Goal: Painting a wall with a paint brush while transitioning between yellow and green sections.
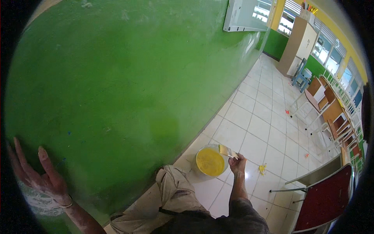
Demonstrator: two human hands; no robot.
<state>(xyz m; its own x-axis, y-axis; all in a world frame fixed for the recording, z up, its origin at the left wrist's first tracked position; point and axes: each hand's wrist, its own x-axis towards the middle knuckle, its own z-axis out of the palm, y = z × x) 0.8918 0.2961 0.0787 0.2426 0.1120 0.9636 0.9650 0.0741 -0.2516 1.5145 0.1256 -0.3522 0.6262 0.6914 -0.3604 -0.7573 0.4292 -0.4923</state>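
My right hand (238,163) grips a paintbrush (229,151) by its handle, with the bristles over the rim of a round bucket. Yellow paint (210,161) fills much of the bucket (199,174), which stands on the tiled floor close to the wall. Whether the bristles touch the rim, I cannot tell. At the far left, my left hand (44,181) is spread with its fingers apart against the green wall (109,85). It holds nothing.
Yellow splashes (262,169) mark the white tiles (257,145) right of the bucket. A red-backed chair (325,199) stands near right, with wooden chairs (311,101) and desks behind. Farther off are a cabinet (298,45) and a blue chair (300,78). A whiteboard (241,17) hangs on the wall.
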